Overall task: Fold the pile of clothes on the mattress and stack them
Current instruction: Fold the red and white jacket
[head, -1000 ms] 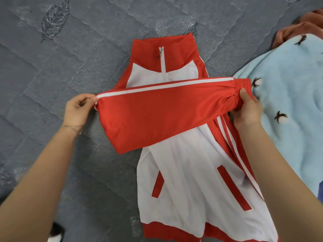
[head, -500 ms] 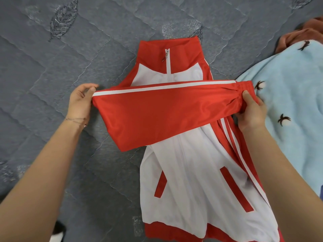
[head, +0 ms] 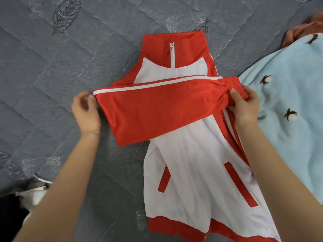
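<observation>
While grey quilted mattress (head: 52,70) bears jacket (head: 192,172) | right hand (head: 244,105) pinches sleeve (head: 157,109) | left hand (head: 85,109) loose

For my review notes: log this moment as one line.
step: sleeve fold | jacket: flat on mattress | right hand: pinching cuff | left hand: at sleeve fold, grip unclear

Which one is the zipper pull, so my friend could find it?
Start at the grey mattress, then find the red and white jacket lying on it. Look at its red collar at the top. The zipper pull is the only small metal piece there.
</observation>
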Action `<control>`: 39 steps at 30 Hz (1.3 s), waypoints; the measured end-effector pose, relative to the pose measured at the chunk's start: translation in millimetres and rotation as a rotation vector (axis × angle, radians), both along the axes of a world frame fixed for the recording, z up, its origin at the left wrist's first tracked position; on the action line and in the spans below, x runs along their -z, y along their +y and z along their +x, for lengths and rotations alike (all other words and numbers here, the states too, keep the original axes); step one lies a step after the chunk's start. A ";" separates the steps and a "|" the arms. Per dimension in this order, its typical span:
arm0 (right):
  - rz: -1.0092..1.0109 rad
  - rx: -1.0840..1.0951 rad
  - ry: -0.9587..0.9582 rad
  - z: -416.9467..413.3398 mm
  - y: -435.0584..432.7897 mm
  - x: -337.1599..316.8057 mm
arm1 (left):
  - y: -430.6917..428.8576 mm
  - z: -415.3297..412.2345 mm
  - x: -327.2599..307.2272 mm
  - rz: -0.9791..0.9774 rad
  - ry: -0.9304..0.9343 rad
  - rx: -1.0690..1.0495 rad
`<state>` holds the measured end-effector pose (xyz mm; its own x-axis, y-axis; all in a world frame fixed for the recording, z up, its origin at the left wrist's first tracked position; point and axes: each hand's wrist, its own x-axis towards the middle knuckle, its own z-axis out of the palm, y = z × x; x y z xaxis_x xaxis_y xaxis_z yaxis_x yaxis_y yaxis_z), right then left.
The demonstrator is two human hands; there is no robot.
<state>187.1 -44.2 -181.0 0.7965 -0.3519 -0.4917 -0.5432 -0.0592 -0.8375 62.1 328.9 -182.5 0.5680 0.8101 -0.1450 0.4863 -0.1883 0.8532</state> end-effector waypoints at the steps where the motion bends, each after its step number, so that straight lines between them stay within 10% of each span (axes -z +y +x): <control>1: -0.073 -0.034 -0.020 -4.1 2.1 -0.2 | -14.7 -16.5 7.2 -0.021 0.039 -0.024; 10: -0.660 -0.666 -0.468 -78.2 34.4 -2.8 | -177.6 -124.8 1.0 -0.373 0.212 -0.050; 19: -0.679 -1.166 -0.388 -141.5 59.0 2.6 | -158.0 -136.6 2.5 -0.106 0.357 0.224; 27: -0.707 -1.214 -0.135 -159.9 59.6 9.0 | -124.9 -217.3 -3.9 -0.125 0.488 0.037; 39: -1.150 -0.852 -0.321 -171.1 -39.2 -24.8 | -205.8 -267.2 -28.4 -0.155 0.674 0.156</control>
<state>15.9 -83.4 -156.2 0.9783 0.2040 -0.0366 0.1940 -0.9636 -0.1840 -205.1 123.0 -154.1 0.4217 0.6684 -0.6128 0.8952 -0.1992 0.3987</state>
